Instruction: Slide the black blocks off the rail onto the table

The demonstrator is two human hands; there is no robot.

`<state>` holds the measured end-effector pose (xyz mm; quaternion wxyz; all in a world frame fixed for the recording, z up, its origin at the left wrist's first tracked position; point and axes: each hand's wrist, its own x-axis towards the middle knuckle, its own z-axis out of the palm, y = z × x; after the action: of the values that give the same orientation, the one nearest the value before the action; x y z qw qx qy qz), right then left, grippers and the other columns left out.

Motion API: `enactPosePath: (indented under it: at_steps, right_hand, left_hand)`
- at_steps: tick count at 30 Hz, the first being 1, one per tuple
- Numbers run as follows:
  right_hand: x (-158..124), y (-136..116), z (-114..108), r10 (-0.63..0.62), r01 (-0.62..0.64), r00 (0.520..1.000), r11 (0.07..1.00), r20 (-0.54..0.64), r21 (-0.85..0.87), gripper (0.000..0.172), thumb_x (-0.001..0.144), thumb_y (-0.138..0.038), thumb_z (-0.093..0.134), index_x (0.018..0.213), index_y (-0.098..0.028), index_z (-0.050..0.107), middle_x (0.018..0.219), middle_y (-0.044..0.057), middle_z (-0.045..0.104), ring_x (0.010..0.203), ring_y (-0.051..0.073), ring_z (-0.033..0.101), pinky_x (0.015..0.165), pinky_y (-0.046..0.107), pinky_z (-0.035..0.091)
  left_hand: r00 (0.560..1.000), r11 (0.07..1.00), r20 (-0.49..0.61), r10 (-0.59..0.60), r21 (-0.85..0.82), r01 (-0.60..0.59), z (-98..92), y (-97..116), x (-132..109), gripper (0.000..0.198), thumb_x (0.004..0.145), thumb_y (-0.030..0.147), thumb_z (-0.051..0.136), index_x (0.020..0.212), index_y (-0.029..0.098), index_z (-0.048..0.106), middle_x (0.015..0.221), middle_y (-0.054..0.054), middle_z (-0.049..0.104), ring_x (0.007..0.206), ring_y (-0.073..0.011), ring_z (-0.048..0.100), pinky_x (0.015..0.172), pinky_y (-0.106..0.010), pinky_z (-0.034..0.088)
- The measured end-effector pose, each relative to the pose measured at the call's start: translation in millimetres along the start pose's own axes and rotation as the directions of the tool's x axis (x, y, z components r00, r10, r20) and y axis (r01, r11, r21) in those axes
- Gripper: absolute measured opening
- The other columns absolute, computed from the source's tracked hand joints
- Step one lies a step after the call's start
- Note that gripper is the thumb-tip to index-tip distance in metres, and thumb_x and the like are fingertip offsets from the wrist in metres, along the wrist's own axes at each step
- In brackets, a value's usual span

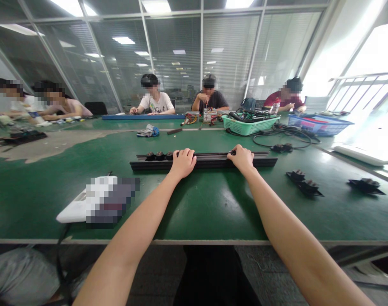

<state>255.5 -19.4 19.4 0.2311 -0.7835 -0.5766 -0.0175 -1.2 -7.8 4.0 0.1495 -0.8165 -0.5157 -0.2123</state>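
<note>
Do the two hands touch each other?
No, a stretch of the black rail shows between the left hand and the right hand.

Well beyond the fingers (188, 154) I see a wall of glass panels (175, 36), blinds (232, 51) showing in some, lit lamps (156, 6) in others. Daylight glares far right of the fingers, around a railing (363, 76). Beneath them spreads a green tabletop (206, 204); nearer than them, below it, the floor (267, 265) is dark.
</note>
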Motion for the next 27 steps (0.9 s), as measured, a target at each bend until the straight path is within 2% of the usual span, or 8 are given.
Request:
enactPosePath:
  at_steps: [4, 27]
  right_hand:
    - [2.1, 1.0, 1.0, 0.033, -0.033, 0.999, 0.999, -0.002, -0.007, 0.039, 0.094, -0.038, 0.061, 0.122, -0.011, 0.061, 0.123, 0.021, 0.071, 0.119, 0.033, 0.064, 0.099, 0.041, 0.042]
    - [3.6, 4.5, -1.7, 0.055, -0.055, 0.999, 0.998, 0.000, -0.017, 0.036, 0.096, -0.034, 0.060, 0.123, -0.010, 0.059, 0.123, 0.022, 0.072, 0.120, 0.033, 0.066, 0.097, 0.039, 0.044]
  left_hand:
    - [1.000, 1.000, 0.001, 0.002, 0.005, -0.002, -0.5, 0.5, 0.1, 0.038, 0.108, 0.033, 0.036, 0.134, 0.022, 0.061, 0.137, -0.014, 0.065, 0.128, -0.0304, 0.057, 0.115, -0.050, 0.031]
    - [1.000, 1.000, 0.000, 0.005, -0.006, -0.005, 0.5, -1.0, 0.6, 0.039, 0.108, 0.034, 0.036, 0.135, 0.021, 0.061, 0.137, -0.015, 0.065, 0.128, -0.0307, 0.058, 0.115, -0.050, 0.031]
